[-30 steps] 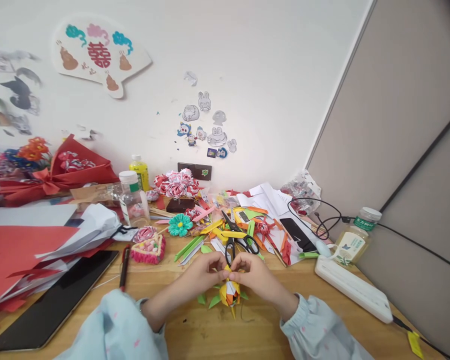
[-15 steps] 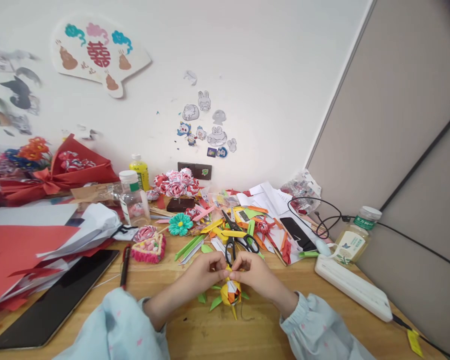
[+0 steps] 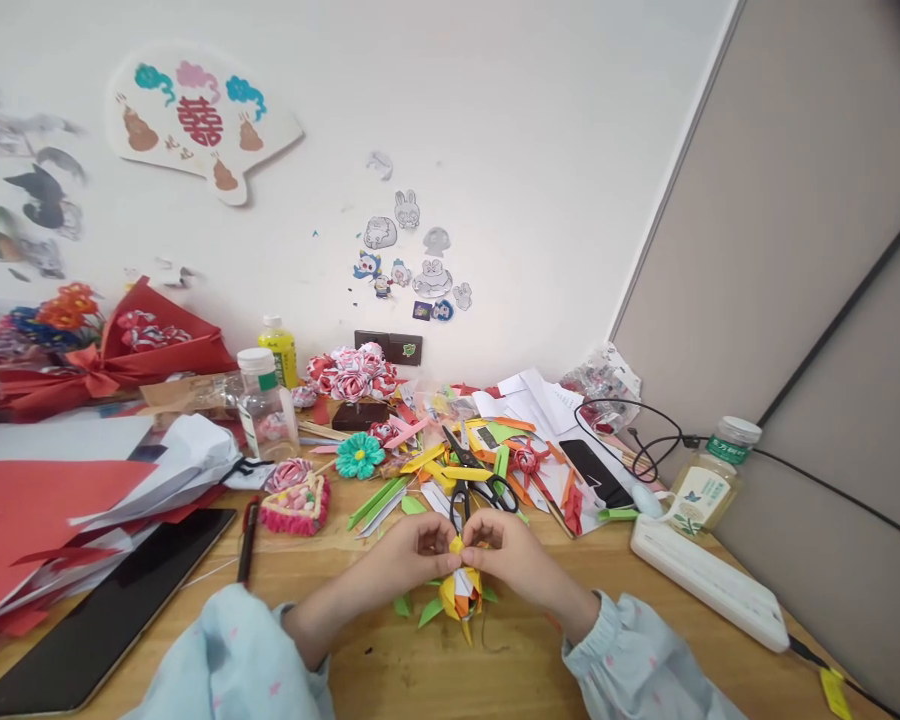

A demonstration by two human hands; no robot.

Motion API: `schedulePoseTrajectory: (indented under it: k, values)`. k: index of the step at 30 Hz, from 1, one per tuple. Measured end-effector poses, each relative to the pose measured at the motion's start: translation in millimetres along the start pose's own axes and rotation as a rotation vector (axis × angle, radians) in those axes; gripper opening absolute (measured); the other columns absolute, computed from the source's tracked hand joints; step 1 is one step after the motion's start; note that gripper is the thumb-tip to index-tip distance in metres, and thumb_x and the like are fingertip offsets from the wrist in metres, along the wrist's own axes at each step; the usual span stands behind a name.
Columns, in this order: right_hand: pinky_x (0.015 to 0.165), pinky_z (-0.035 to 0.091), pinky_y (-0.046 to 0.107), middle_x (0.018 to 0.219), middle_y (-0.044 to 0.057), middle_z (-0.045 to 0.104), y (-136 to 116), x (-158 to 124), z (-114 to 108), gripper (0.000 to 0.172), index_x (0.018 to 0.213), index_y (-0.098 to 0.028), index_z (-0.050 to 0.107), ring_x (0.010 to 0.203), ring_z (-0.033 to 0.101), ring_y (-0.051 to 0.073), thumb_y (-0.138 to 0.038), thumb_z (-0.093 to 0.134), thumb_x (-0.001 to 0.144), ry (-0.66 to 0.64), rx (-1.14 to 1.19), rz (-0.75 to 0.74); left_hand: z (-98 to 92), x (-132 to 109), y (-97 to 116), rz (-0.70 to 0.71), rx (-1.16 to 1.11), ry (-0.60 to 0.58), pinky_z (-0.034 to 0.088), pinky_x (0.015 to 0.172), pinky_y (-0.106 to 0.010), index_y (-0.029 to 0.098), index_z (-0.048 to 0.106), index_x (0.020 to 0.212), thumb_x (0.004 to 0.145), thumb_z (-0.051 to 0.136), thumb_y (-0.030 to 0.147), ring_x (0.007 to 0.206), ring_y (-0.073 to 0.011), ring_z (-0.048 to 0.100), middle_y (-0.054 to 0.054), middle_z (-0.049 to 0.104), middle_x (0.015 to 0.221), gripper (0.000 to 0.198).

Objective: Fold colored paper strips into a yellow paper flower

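A small folded paper flower point(image 3: 459, 590), yellow, orange and white with green leaves, rests on the wooden desk point(image 3: 360, 660) in front of me. My left hand point(image 3: 406, 555) and my right hand point(image 3: 504, 550) both pinch its yellow top from either side, fingers closed on the paper. Black scissors point(image 3: 474, 478) lie just beyond my fingers among coloured paper strips.
A dark tablet point(image 3: 112, 600) and a red pen point(image 3: 246, 540) lie at the left beside red and white paper sheets. Paper roses point(image 3: 351, 372), bottles point(image 3: 264, 400), a phone point(image 3: 592, 470), a white power strip point(image 3: 709, 582) and a jar point(image 3: 709, 485) crowd the back and right.
My hands stay pinched on the paper flower with only small finger shifts. The view has tilted slightly, so everything sits a little lower in the frame.
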State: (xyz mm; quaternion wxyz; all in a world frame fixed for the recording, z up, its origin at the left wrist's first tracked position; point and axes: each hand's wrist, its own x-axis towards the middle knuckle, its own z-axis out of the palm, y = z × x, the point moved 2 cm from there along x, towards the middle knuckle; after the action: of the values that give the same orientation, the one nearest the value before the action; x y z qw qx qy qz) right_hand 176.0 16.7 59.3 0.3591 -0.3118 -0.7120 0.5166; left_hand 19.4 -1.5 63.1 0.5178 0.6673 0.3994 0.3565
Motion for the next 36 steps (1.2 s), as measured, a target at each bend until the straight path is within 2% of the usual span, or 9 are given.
schedulePoseTrajectory:
  k: [3, 12, 23, 32, 36]
  values:
    - [0.064, 0.043, 0.024, 0.071, -0.002, 0.06, -1, 0, 0, 0.014, 0.071, -0.018, 0.059, 0.068, 0.057, 0.013, -0.027, 0.069, 0.069, 0.003, 0.01, -0.003, -0.9, -2, 3, 0.007, 0.008, -0.021, 0.034, 0.054, -0.021, 0.014, 0.056, 0.068, 0.064, 0.069, 0.05, 0.057, -0.0093, 0.044, 0.005, 0.049, 0.061, 0.038]
    - [0.062, 0.041, 0.023, 0.068, -0.002, 0.059, -5, -1, -2, 0.009, 0.067, -0.017, 0.06, 0.067, 0.054, 0.013, -0.017, 0.069, 0.068, 0.068, -0.176, -0.044, -0.6, -3, 6, 0.055, 0.11, 0.072, 0.03, 0.05, -0.019, 0.016, 0.047, 0.061, 0.065, 0.068, 0.049, 0.055, -0.0085, 0.039, 0.006, 0.046, 0.058, 0.039]
    - [0.059, 0.04, 0.023, 0.065, -0.003, 0.061, -11, -3, 0, 0.01, 0.063, -0.018, 0.06, 0.065, 0.055, 0.014, -0.015, 0.067, 0.068, 0.125, -0.317, -0.068, -2.4, 0, 1, 0.011, 0.052, 0.066, 0.036, 0.053, -0.021, 0.016, 0.05, 0.061, 0.061, 0.07, 0.05, 0.054, -0.0086, 0.045, 0.005, 0.05, 0.059, 0.039]
    - [0.066, 0.044, 0.025, 0.074, -0.001, 0.062, -10, -2, -2, 0.003, 0.074, -0.018, 0.06, 0.072, 0.058, 0.015, -0.02, 0.062, 0.075, 0.038, -0.165, -0.065, -1.0, -1, 3, 0.012, -0.065, 0.029, 0.04, 0.055, -0.023, 0.016, 0.054, 0.068, 0.069, 0.065, 0.048, 0.054, -0.01, 0.05, 0.005, 0.052, 0.059, 0.035]
    - [0.065, 0.044, 0.024, 0.073, -0.001, 0.06, -11, -2, 0, 0.004, 0.073, -0.018, 0.058, 0.071, 0.057, 0.014, -0.019, 0.061, 0.075, 0.057, -0.155, -0.078, -0.9, -1, 4, 0.029, -0.027, 0.049, 0.042, 0.056, -0.024, 0.015, 0.056, 0.07, 0.07, 0.064, 0.047, 0.057, -0.0117, 0.052, 0.004, 0.053, 0.06, 0.032]
